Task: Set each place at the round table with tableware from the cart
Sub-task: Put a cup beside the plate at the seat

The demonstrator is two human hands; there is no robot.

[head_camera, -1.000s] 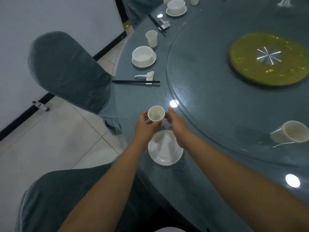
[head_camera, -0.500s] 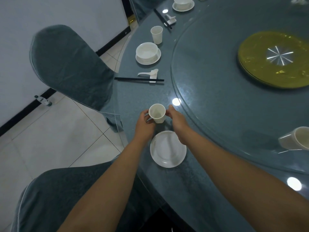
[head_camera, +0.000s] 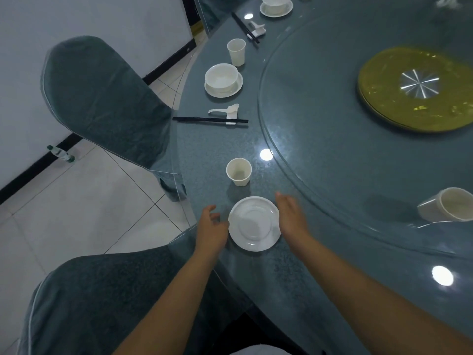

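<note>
Left hand (head_camera: pixel 211 228): fingers loosely spread, empty, at the 9 o'clock edge of the small round white ceramic saucer (head_camera: pixel 254 224), just beside its rim; can't tell if it touches. Right hand (head_camera: pixel 290 216): fingers nearly straight, empty, along the 3 o'clock rim of the same saucer, also just beside. Both hands equally near, so the saucer is bracketed between them.

White paper-like cup (head_camera: pixel 238 172) stands upright at 12 o'clock from the saucer, near but apart, a shadowed strip of counter between them. No hand is on it. It is round, no long axis to mind; mouth up.

This place so far has saucer and cup only. The finished place at 12 o'clock further along the rim shows the target: white bowl on saucer (head_camera: pixel 223 79), white spoon on a rest (head_camera: pixel 225 111), black chopsticks (head_camera: pixel 210 120) lying across toward the seat.

Room: grey speckled round counter (head_camera: pixel 202 160) edge runs just left of the left hand, with the grey-covered chair (head_camera: pixel 102 98) beyond at 10 o'clock. To the right, the glass turntable (head_camera: pixel 332 139) rim passes near the right hand at 2 o'clock. A tipped white cup (head_camera: pixel 446 204) lies on the turntable at 3 o'clock, well apart. Likely next: bowl, spoon, chopsticks; open counter lies at 6 o'clock from the saucer.
</note>
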